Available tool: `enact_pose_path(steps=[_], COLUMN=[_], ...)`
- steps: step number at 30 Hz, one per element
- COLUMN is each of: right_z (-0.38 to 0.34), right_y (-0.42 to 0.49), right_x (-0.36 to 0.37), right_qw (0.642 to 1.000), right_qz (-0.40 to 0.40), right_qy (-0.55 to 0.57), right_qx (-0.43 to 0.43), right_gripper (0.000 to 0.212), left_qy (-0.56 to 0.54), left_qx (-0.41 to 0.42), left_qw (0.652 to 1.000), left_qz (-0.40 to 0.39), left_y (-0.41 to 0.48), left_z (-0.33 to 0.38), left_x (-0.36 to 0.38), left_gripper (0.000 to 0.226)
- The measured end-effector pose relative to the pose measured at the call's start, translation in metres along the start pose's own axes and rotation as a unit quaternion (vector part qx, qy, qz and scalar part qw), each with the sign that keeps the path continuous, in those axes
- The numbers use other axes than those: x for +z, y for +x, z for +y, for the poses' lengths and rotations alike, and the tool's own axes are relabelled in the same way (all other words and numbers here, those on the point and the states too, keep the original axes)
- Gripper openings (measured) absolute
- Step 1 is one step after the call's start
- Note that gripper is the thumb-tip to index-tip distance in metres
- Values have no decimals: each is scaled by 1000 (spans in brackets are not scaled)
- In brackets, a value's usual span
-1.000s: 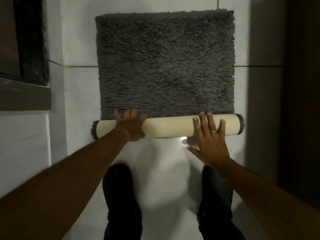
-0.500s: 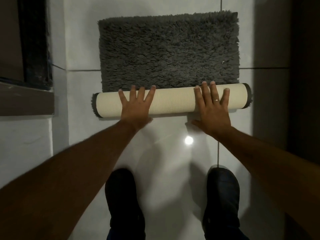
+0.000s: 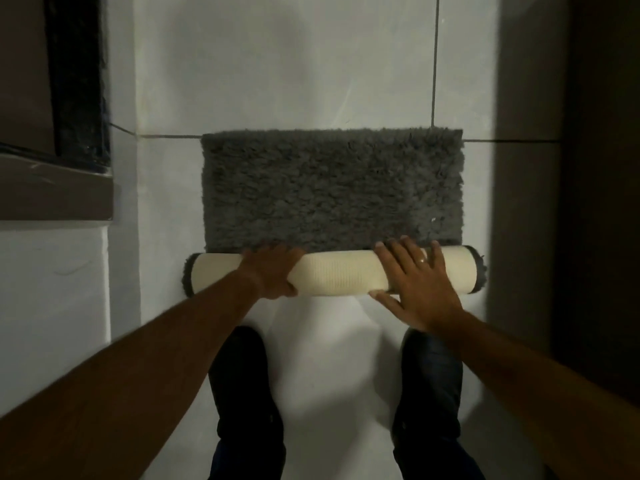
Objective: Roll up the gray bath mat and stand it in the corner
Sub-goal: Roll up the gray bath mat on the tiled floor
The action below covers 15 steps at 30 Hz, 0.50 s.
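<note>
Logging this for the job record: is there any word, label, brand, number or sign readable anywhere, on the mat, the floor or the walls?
None can be read.
Shaggy gray bath mat: no tag or print shows.
Its rolled cream ribbed backing, under the left hand and right hand: plain, no lettering.
White tiled floor: bare, only grout lines.

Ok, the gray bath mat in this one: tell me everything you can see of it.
The gray bath mat lies on the pale tiled floor, partly rolled. Its far part is flat, shaggy dark gray pile up. The near part is a roll showing a cream, ribbed backing, with gray pile at both ends. The left hand grips the roll with fingers curled over it; the right hand lies flat on it, fingers spread, a ring on one.
</note>
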State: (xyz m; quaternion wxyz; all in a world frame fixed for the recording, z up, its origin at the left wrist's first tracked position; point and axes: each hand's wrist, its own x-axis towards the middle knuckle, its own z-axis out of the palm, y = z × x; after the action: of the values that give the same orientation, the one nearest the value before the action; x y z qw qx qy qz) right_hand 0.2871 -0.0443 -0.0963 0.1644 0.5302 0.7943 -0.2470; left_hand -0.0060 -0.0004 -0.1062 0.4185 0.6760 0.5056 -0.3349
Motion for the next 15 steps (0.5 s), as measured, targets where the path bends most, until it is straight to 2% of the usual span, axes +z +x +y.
enact_pose_path(steps=[2,4,6,7,8,10,12,15], right_z=[-8,-10,-4,0,4,9,5,-1], right_y=[-19,-15,9,27,44,72,80,66], right_x=[15,21,13,5,-4,-20,-30,-29], right_qw=[1000,999,999,998,997,994,991,992], right_qz=[17,24,31,32,34,57,87,109], right_qy=[-3,-9,-15,-15,-13,-9,-4,-18], right_qx=[16,21,33,48,66,93,101,62], right_gripper=[87,93,96,96,96,97,98,101], left_qy=[12,45,51,53,57,71,79,97], left_qx=[-5,-1,33,52,64,59,34,-8], left_qw=[1000,988,950,929,920,933,951,957], left_qz=[15,145,306,361,383,347,298,273], left_y=[-5,-15,-28,-32,-34,-30,-15,20], left_z=[0,3,7,6,6,5,4,-7], left_x=[6,19,38,50,57,58,35,-23], left_gripper=[91,96,88,83,82,93,115,133])
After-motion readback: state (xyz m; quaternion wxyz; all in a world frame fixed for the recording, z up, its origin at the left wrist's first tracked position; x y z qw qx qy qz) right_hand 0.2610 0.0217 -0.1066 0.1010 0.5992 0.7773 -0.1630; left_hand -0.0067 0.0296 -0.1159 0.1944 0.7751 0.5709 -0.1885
